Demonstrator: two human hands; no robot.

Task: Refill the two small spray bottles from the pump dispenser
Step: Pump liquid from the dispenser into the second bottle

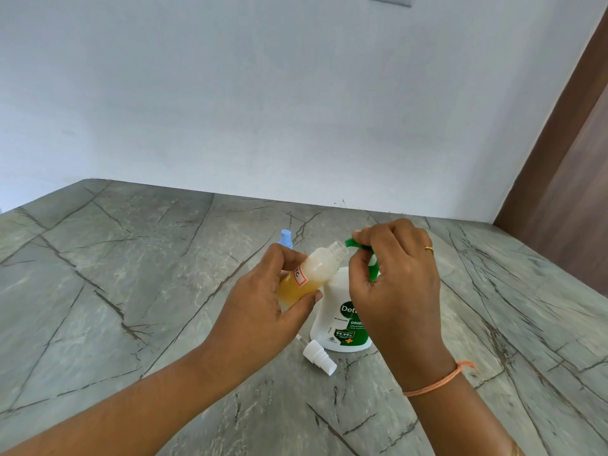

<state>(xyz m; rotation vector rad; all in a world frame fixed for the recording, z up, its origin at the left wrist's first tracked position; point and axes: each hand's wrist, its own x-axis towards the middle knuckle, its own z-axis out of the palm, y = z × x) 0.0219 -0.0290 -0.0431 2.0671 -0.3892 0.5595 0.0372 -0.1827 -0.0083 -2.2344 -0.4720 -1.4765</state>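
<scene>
The left hand (263,297) is gripping a small clear plastic spray bottle (316,268) of yellow liquid, tilting its open neck up to the green pump head (373,274) of the white dispenser bottle (335,311), which is standing on the grey stone counter (131,258). The right hand (394,284) is curling its fingers round that pump head.

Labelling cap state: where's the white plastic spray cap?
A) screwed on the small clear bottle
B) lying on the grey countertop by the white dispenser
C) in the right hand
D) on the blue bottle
B: the white plastic spray cap lies on its side on the grey veined countertop by the white pump dispenser; the small clear bottle has a bare neck.
</scene>
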